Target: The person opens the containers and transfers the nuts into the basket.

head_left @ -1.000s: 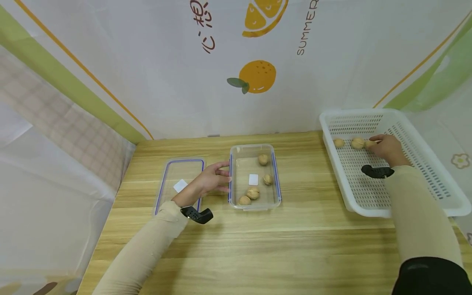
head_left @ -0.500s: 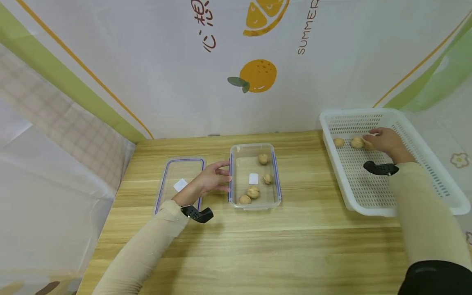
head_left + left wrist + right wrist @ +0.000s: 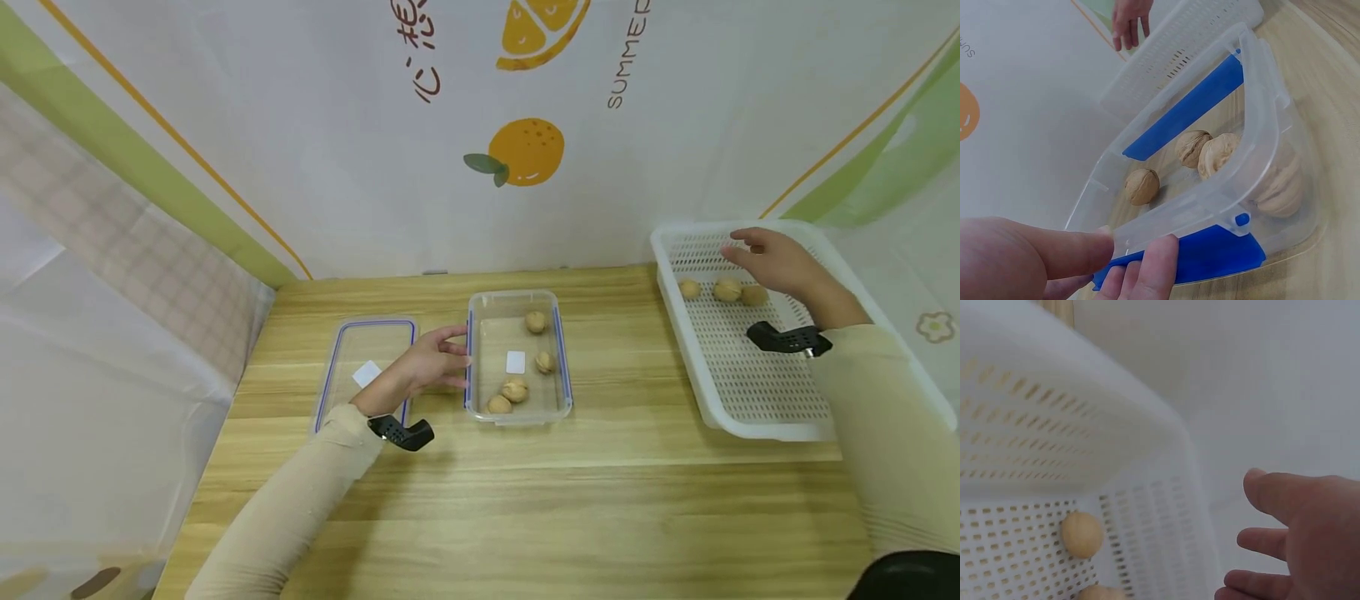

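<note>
Soft, even light fills the head view, with a faint shadow on the table (image 3: 562,517) beside the left sleeve (image 3: 288,508). The right wrist view looks dimmer and greyish, the basket (image 3: 1085,369) (close to the lens) blurred along its rim.

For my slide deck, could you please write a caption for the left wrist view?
Left hand holding a blue-trimmed clear container with four walnuts, a white basket beyond.

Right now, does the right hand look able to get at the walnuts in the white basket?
Likely yes: the right hand is raised close to the white basket, holding nothing, and nothing covers the walnuts inside.
</note>
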A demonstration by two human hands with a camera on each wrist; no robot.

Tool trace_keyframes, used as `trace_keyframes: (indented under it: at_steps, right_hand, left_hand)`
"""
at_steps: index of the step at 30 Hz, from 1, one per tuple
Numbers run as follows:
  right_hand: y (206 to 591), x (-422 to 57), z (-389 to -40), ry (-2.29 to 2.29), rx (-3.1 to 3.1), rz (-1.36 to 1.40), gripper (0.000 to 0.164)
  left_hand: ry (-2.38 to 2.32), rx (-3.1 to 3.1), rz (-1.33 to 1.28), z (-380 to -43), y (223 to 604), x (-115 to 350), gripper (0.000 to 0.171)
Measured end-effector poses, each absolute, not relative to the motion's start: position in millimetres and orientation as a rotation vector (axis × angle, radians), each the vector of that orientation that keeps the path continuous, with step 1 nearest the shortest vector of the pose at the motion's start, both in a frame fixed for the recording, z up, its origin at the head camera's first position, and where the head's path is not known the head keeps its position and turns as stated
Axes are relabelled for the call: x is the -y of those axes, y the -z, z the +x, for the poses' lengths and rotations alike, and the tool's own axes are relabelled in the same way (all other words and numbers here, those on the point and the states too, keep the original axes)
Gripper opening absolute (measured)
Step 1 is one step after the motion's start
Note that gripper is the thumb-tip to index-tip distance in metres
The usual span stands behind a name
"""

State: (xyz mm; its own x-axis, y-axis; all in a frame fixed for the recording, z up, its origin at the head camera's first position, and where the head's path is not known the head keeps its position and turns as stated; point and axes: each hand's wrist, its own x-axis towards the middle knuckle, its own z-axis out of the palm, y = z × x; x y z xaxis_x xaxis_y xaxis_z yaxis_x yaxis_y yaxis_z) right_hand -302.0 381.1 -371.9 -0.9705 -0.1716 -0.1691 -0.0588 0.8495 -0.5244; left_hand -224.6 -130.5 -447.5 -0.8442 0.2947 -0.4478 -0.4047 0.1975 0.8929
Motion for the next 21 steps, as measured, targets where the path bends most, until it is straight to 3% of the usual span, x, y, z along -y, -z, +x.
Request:
trace_keyframes:
  at_steps: [21]
  right_hand:
    - [341.3,-304.0,-278.8,0.979,-2.685,-0.536,0.053]
  left_hand:
    - [-1.698,-1.935,-0.104,-223.9,445.9,130.8,0.067]
